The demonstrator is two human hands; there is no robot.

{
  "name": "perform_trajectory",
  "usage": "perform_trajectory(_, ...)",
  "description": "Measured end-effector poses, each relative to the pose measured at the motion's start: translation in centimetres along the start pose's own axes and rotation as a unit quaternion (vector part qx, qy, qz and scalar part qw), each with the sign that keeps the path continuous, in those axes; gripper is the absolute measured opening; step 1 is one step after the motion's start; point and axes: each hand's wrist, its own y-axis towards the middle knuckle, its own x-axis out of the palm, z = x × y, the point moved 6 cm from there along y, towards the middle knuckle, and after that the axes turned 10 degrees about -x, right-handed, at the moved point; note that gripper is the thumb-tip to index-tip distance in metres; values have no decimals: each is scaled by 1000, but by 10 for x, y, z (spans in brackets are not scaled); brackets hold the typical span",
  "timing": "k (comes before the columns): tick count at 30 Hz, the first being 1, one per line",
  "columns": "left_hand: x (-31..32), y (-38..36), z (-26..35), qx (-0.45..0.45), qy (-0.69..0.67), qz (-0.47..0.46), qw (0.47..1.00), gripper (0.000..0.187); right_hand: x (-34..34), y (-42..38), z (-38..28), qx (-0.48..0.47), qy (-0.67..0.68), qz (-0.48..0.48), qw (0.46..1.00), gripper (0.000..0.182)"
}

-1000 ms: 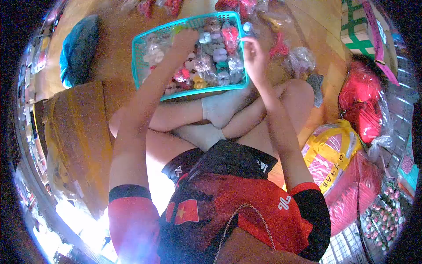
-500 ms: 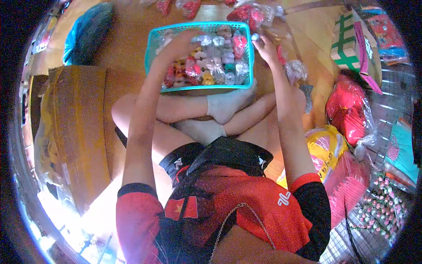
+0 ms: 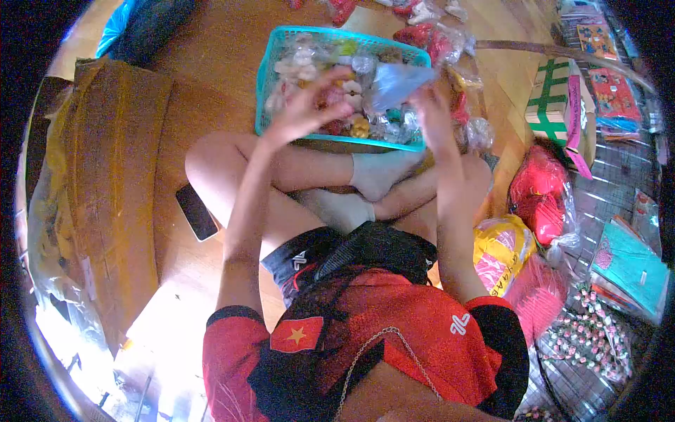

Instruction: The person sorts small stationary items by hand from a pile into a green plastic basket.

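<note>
A turquoise plastic basket (image 3: 341,143) sits on the floor in front of my crossed legs, filled with small wrapped bundles in clear plastic. Over its left half is my left hand (image 3: 309,111), palm turned inward, thumb and fingers apart with nothing between them. My right hand (image 3: 434,112) is at the right rim and slightly blurred. Its fingers pinch a pale blue plastic packet (image 3: 399,86), which extends leftward above the basket's contents. White, red and yellow bundles (image 3: 360,126) show beneath and between the hands.
A cardboard sheet (image 3: 116,183) stands at the left, near a dark phone (image 3: 197,212) by my knee. To the right are a green-taped box (image 3: 552,98), red bagged goods (image 3: 541,186), a yellow bag (image 3: 503,246) and small artificial flowers (image 3: 587,334). More plastic-wrapped packets (image 3: 439,46) lie beyond the basket.
My left hand has come back from inside the basket with its fingers spread. The blue packet now shows in my right hand, over the basket. The view has shifted, and the basket appears farther right.
</note>
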Motion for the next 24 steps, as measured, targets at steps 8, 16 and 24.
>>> perform_trajectory(8,-14,22,-17,28,148,141,979,38,50,23,-3,-53,-28,44,997,41)
perform_trajectory(16,-9,26,-33,113,265,52,956,53,87,34,-8,-29,-246,-67,967,50)
perform_trajectory(24,-83,84,-81,48,453,84,886,54,111,75,-20,-222,-424,-131,868,50)
